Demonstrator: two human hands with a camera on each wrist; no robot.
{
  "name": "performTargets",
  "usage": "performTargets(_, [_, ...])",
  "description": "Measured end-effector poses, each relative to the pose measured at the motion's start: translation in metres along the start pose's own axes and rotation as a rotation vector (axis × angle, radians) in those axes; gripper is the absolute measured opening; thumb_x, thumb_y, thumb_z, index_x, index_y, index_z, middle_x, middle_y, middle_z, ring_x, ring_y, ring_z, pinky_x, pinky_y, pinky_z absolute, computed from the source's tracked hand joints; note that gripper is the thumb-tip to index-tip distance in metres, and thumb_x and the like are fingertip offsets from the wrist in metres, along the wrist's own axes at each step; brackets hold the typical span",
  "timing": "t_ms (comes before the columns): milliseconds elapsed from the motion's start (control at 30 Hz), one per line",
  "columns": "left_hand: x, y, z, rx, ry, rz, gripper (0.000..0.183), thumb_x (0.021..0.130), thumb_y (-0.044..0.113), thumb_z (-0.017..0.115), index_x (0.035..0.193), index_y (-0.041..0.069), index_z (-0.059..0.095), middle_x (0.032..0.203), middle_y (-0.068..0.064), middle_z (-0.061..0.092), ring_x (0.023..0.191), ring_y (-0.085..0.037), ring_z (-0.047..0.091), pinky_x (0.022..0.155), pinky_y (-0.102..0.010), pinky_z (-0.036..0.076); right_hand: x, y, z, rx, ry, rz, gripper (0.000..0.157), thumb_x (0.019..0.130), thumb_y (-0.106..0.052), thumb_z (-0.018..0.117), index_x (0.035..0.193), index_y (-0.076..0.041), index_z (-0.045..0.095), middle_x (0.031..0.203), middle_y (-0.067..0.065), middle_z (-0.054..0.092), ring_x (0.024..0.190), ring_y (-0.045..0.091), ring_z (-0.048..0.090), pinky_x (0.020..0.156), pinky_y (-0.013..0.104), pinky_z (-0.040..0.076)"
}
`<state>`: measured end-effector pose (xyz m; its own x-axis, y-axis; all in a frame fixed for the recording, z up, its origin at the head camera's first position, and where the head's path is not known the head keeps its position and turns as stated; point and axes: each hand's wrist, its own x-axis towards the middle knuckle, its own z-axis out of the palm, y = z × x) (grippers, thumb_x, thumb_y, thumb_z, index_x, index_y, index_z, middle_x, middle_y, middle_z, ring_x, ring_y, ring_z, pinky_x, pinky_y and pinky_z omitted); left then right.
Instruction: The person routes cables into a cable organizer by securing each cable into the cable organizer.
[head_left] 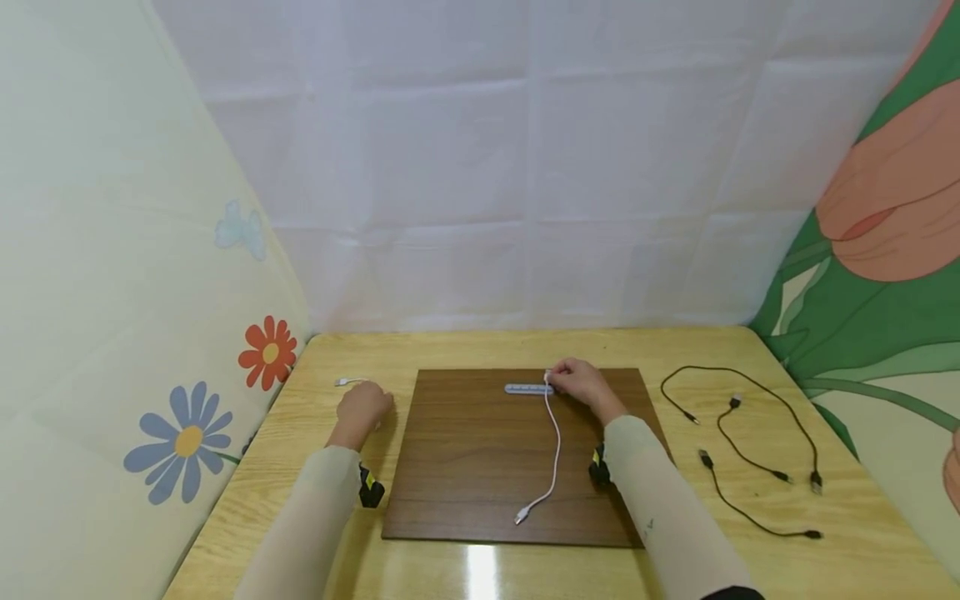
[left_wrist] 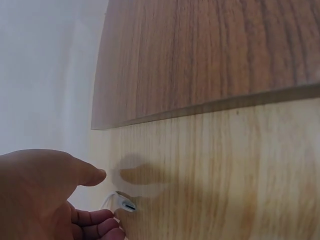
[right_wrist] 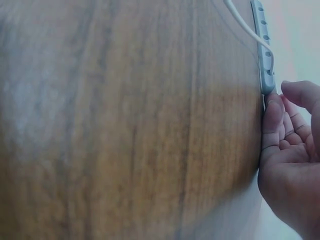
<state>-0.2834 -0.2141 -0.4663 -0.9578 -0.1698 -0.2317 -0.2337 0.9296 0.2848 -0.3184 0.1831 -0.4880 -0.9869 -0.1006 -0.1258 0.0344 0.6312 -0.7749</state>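
At the right end of a pale blue-grey slotted cable holder (head_left: 525, 389), my right hand (head_left: 581, 383) has its fingertips against the strip's end. In the right wrist view its thumb stands apart from the fingers (right_wrist: 272, 117), nothing visible between them. A white cable (head_left: 557, 450) runs from the holder's end slot (right_wrist: 270, 72) down the brown board, its plug (head_left: 522, 515) near the front. My left hand (head_left: 363, 408) is over the table left of the board, beside a second white cable (head_left: 352, 381). Its white connector (left_wrist: 125, 204) shows just by the fingertips, with the thumb held away.
The dark brown wooden board (head_left: 465, 458) lies mid-table. Right of it on the light wood table (head_left: 750, 350) lie a long black cable (head_left: 780, 400) and two shorter ones, a black cable (head_left: 738, 446) and another black cable (head_left: 738, 508). A white sheet (head_left: 450, 167) hangs behind.
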Motion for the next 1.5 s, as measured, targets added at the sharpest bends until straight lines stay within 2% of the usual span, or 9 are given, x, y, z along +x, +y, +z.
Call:
performTargets(233, [0.005,-0.005,-0.001,-0.021,-0.029,-0.014,0.037,0.099,0.015,0.045,0.064,0.006,0.054,0.073,-0.012,0.058,0.059,-0.023,0.05,0.05,-0.032,0.041,0.0,0.0,0.002,0.002,-0.006,0.007,0.024,0.097,-0.026,0.066,0.105,-0.004,0.066,0.095,0.009,0.068,0.087,0.021,0.061,0.076,0.032,0.048])
performTargets(467, [0.009,-0.01,-0.001,0.013,-0.027,-0.006,0.029,0.098,0.011,0.043,0.083,-0.001,0.064,0.087,-0.016,0.062,0.071,-0.026,0.052,0.058,-0.037,0.046,0.0,-0.002,0.003,0.013,-0.011,0.017,0.024,0.097,-0.027,0.066,0.105,-0.005,0.066,0.094,0.008,0.067,0.086,0.02,0.06,0.075,0.031,0.047])
performTargets(767, [0.003,-0.006,-0.002,0.138,-0.029,0.05,0.032,0.099,0.004,0.04,0.092,-0.003,0.07,0.087,-0.014,0.066,0.071,-0.024,0.05,0.065,-0.038,0.049,-0.002,-0.006,-0.001,0.032,-0.024,-0.025,0.021,0.095,-0.027,0.066,0.1,-0.006,0.066,0.088,0.006,0.067,0.081,0.02,0.06,0.072,0.031,0.047])
performTargets(867, [0.001,-0.006,-0.004,0.162,-0.028,0.07,0.032,0.099,0.003,0.041,0.088,-0.002,0.07,0.084,-0.013,0.066,0.07,-0.023,0.051,0.066,-0.038,0.05,-0.001,-0.007,-0.001,0.028,-0.017,-0.019,0.022,0.096,-0.026,0.065,0.102,-0.005,0.067,0.09,0.007,0.067,0.083,0.02,0.061,0.074,0.031,0.047])
performTargets(1000, [0.0,-0.004,-0.008,0.17,-0.012,0.109,0.032,0.099,0.007,0.048,0.074,0.001,0.066,0.078,-0.012,0.063,0.068,-0.023,0.05,0.066,-0.038,0.049,0.0,-0.006,0.0,0.019,-0.01,-0.016,0.023,0.096,-0.025,0.066,0.104,-0.003,0.066,0.092,0.008,0.067,0.085,0.02,0.061,0.074,0.03,0.047])
performTargets(1133, [-0.001,-0.005,-0.011,0.125,-0.023,0.121,0.038,0.101,0.014,0.051,0.065,0.006,0.057,0.074,-0.01,0.059,0.065,-0.022,0.05,0.066,-0.038,0.047,-0.001,-0.007,0.0,0.013,-0.005,-0.025,0.022,0.096,-0.025,0.067,0.103,-0.003,0.065,0.089,0.007,0.066,0.083,0.02,0.059,0.071,0.029,0.046])
performTargets(1267, [-0.003,-0.009,-0.012,0.078,-0.061,0.118,0.036,0.098,0.01,0.051,0.062,0.007,0.053,0.066,-0.009,0.059,0.058,-0.021,0.055,0.061,-0.034,0.048,-0.002,-0.007,0.002,0.026,-0.006,-0.011,0.023,0.097,-0.026,0.066,0.103,-0.004,0.065,0.088,0.005,0.065,0.083,0.019,0.057,0.073,0.03,0.045])
performTargets(1367, [-0.003,-0.011,-0.014,0.05,-0.098,0.112,0.036,0.097,0.006,0.05,0.061,0.008,0.052,0.063,-0.009,0.059,0.052,-0.019,0.059,0.057,-0.032,0.05,-0.003,-0.005,0.002,0.067,-0.016,0.013,0.025,0.099,-0.027,0.064,0.106,-0.003,0.066,0.089,0.005,0.065,0.084,0.018,0.057,0.076,0.03,0.046])
performTargets(1500, [-0.003,-0.014,-0.017,0.005,-0.095,0.108,0.036,0.097,0.009,0.048,0.062,0.008,0.052,0.061,-0.007,0.059,0.047,-0.016,0.058,0.056,-0.03,0.049,-0.003,-0.002,0.001,0.16,-0.024,0.043,0.029,0.101,-0.024,0.062,0.114,0.002,0.065,0.097,0.008,0.068,0.086,0.017,0.061,0.08,0.031,0.051])
